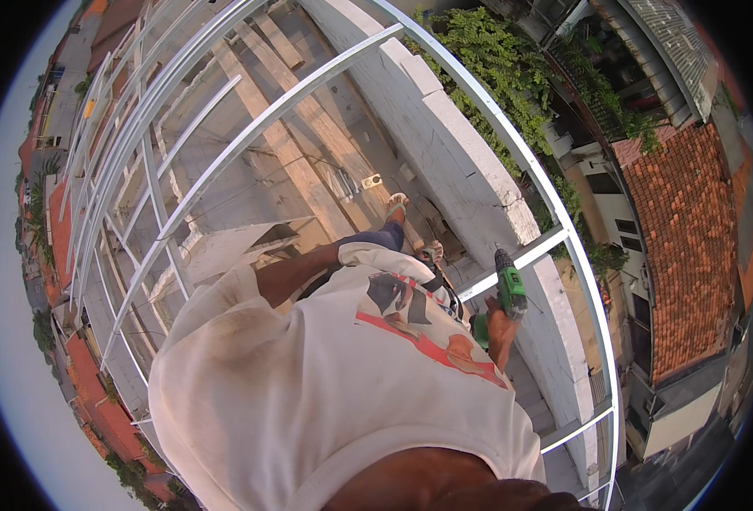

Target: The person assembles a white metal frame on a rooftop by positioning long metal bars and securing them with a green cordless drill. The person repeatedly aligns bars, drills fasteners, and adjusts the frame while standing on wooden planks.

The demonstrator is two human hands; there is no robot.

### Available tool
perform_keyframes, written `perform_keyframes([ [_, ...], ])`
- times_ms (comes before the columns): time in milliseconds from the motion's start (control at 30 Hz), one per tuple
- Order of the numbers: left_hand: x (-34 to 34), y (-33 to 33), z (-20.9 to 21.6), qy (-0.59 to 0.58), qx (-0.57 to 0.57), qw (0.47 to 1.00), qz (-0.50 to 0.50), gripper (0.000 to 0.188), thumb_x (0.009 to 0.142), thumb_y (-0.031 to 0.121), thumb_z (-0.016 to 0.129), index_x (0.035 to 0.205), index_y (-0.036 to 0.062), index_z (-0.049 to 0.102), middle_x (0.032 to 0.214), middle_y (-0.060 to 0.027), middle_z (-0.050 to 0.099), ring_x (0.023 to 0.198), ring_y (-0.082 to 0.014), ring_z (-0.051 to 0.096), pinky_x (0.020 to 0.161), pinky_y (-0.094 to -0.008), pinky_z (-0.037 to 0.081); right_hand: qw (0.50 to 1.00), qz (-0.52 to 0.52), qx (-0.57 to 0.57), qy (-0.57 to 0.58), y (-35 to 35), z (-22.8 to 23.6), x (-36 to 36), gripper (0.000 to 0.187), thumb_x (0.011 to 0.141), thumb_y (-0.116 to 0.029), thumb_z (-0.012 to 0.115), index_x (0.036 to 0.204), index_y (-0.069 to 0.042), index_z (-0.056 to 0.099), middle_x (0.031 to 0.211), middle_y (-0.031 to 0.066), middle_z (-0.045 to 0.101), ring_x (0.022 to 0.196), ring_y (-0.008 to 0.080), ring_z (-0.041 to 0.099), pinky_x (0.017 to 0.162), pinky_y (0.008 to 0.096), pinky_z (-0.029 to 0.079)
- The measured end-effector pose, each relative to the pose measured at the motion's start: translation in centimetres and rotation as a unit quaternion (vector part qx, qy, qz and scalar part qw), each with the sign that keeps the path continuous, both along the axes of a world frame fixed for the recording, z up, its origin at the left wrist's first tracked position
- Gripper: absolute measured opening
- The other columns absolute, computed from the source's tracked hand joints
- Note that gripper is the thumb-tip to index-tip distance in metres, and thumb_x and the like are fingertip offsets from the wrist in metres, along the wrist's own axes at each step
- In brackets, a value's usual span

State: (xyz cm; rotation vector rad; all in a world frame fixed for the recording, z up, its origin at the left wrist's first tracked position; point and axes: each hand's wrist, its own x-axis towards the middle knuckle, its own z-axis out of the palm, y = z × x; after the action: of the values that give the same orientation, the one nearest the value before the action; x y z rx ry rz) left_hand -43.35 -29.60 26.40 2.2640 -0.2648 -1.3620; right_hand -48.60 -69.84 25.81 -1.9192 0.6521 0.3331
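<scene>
My right hand (502,330) is closed around a green and black cordless drill (511,288), at the right side of my body. The drill's dark chuck points away from me, beside a silver metal crossbar (540,248) of the roof frame. Whether the bit touches the metal, I cannot tell. My left forearm (296,274) comes out of the white sleeve and passes behind the front of my shirt, which hides the left hand. A long curved-looking metal rail (525,157) runs just past the drill.
Below lie long wooden planks (313,111), with my sandalled foot (396,206) and a small pale block (371,181) on them. A whitish block wall (470,153) runs along the right. Metal bars (159,175) span the left. Beyond the wall are leafy branches (487,64) and a tiled roof (679,255).
</scene>
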Motion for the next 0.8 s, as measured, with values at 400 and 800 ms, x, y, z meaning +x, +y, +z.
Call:
perform_keyframes([
  [400,-4.2,6.5,2.9,0.014,0.013,1.000,0.009,0.038,0.094,0.012,0.062,0.131,0.0056,0.057,0.122,-0.0206,0.065,0.118,-0.0418,0.062,0.099,-0.0450,0.052,0.997,0.044,-0.043,-0.048,1.0,4.2,2.1,0.033,0.083,-0.015,0.081,0.109,0.001,0.068,0.087,0.0057,0.068,0.077,0.0202,0.062,0.072,0.0370,0.050],
  [800,-7.4,10.4,7.3,-0.331,-0.147,0.920,0.147,0.020,0.090,0.007,0.071,0.108,0.0009,0.065,0.105,-0.0178,0.067,0.094,-0.0353,0.066,0.086,-0.0432,0.055,0.997,0.068,-0.034,-0.032,1.9,3.9,3.8,0.027,0.083,-0.015,0.080,0.100,0.001,0.067,0.083,0.0042,0.065,0.076,0.0181,0.058,0.071,0.0356,0.048],
])
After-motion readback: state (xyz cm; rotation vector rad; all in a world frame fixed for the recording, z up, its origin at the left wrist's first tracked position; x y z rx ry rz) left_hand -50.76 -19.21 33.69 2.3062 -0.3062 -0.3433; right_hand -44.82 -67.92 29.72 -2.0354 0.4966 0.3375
